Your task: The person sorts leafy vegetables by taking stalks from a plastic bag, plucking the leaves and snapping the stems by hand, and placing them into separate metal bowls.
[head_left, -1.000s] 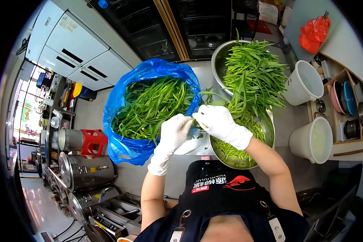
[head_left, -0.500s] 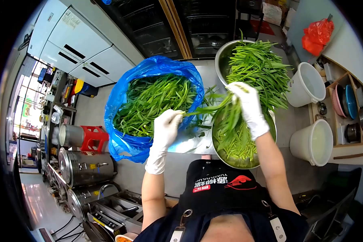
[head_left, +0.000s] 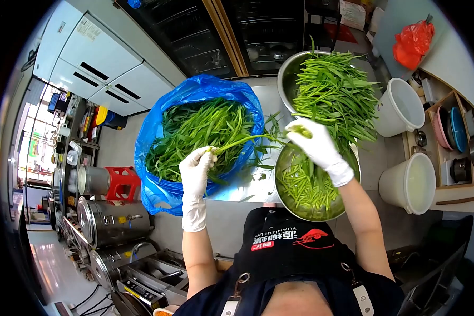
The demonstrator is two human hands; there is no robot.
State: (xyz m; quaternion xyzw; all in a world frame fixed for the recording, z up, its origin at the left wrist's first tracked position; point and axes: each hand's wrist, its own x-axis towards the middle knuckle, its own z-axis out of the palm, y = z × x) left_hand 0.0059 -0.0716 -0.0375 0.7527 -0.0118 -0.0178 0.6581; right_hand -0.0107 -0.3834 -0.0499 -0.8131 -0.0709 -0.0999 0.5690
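Observation:
My left hand (head_left: 196, 174), in a white glove, pinches one end of a long water spinach stem (head_left: 242, 140) over the near edge of a blue plastic bag (head_left: 150, 134). The stem stretches right, its leafy tip close to my right hand (head_left: 317, 148). That hand, gloved too, is closed around short green water spinach pieces (head_left: 301, 130) above a metal bowl (head_left: 280, 194). Cut-length stems (head_left: 308, 192) lie in this bowl. Leafy water spinach (head_left: 195, 126) fills the bag.
Behind the near bowl, a larger metal basin (head_left: 285, 84) is heaped with long water spinach (head_left: 334, 89). Loose leaves lie on the metal table (head_left: 237, 192). Two white buckets (head_left: 400, 113) stand to the right, steel pots (head_left: 113, 218) to the left.
My left hand has moved left and slightly nearer to me, with a stem drawn out straight. My right hand has shifted left and lower; the leafy bunch under it no longer hangs there.

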